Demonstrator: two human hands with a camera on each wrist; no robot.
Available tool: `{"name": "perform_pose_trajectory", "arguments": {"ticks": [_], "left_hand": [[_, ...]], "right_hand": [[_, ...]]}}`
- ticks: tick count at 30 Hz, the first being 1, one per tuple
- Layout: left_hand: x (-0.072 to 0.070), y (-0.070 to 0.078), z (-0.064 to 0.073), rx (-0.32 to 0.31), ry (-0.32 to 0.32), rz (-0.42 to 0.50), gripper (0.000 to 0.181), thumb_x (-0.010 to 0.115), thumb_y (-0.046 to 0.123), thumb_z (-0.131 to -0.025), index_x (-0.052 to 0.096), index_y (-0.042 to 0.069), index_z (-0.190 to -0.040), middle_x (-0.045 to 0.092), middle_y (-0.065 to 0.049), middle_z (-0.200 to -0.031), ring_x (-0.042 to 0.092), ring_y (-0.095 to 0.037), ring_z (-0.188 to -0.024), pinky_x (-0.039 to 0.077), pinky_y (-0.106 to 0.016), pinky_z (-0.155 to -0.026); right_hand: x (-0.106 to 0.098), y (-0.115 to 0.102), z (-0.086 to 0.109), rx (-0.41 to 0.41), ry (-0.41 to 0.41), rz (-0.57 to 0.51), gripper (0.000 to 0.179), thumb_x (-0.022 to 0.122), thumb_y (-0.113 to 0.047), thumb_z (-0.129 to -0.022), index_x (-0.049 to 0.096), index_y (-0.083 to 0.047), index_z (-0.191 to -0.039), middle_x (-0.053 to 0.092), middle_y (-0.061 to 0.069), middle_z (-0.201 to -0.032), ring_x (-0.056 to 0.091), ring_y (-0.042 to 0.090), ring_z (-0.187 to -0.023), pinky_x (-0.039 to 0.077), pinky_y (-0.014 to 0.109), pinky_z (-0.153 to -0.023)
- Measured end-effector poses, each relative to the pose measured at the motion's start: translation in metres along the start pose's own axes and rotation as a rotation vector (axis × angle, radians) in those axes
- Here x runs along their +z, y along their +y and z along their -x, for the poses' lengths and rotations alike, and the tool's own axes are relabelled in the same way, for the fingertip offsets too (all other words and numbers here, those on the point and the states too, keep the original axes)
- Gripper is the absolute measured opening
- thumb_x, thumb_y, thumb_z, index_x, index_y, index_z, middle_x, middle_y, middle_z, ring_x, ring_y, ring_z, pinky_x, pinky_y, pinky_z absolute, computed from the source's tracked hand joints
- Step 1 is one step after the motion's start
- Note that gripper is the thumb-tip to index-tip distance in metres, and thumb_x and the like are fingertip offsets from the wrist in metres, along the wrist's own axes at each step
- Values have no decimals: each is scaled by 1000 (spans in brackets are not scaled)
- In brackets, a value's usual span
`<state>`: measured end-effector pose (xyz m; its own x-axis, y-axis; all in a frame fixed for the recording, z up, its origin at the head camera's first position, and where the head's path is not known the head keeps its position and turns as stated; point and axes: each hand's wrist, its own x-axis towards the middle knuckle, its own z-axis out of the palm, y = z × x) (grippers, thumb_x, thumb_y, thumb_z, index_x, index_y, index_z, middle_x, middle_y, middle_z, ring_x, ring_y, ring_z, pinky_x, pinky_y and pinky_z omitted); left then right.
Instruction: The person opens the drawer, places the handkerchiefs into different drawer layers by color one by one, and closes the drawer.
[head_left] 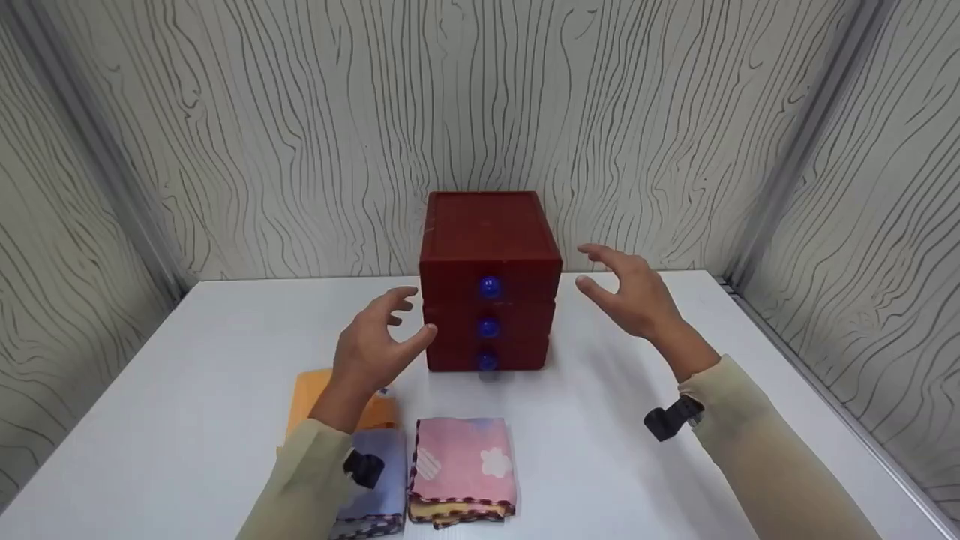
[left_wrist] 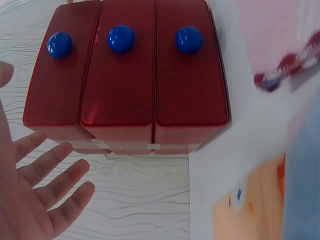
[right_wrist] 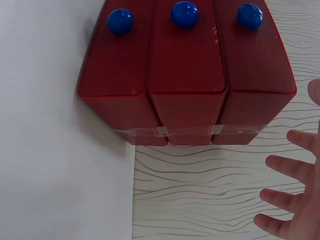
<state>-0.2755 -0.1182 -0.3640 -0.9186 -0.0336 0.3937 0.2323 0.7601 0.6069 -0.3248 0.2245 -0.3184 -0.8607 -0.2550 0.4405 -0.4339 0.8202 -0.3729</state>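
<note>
A dark red three-drawer box [head_left: 491,225] with blue round knobs [head_left: 489,286] stands near the back wall, its drawers all closed. My left hand [head_left: 373,345] hovers at the box's left front, thumb and fingers spread and holding nothing. On the other side my right hand [head_left: 630,292] is raised beside the box's right edge, fingers parted, also holding nothing. Both wrist views show the drawer fronts [left_wrist: 120,90] and spread fingers [right_wrist: 287,170] apart from the box. Strips of clear tape [right_wrist: 190,131] run along the box's side.
Folded cloths lie at the front: a pink one [head_left: 465,457] with white shapes in the middle, a blue one [head_left: 386,487] left of it, and an orange one [head_left: 307,394] partly hidden behind my left forearm. Wood-grain panels [head_left: 300,135] enclose the white table [head_left: 195,390].
</note>
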Motion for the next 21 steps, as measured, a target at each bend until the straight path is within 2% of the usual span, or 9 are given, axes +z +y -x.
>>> {"name": "perform_pose_trajectory", "arguments": {"ticks": [7,13,21], "left_hand": [[18,12,-1,11,-12,69,44,60,55,-74,53,37,-113,61,11,-102,60,-9,-86,49,-30,-70],[34,23,-4,48,-17,173,43,60,52,-76,50,39,-116,61,11,-99,59,-8,-79,48,-27,-66],[52,34,-12,32,-41,399,39,59,48,-79,47,45,-116,62,12,-92,58,-8,-77,48,-26,-69]], "right_hand": [[2,-11,-17,5,-32,-80,50,44,-52,-87,41,-32,-133,52,3,-131,42,26,-126,34,55,-97],[2,-16,-30,20,-73,-166,48,42,-52,-88,42,-32,-132,52,4,-131,39,28,-129,31,57,-99],[6,-20,-42,42,-80,-219,49,42,-55,-87,45,-31,-130,54,3,-129,43,30,-125,35,56,-96]]}}
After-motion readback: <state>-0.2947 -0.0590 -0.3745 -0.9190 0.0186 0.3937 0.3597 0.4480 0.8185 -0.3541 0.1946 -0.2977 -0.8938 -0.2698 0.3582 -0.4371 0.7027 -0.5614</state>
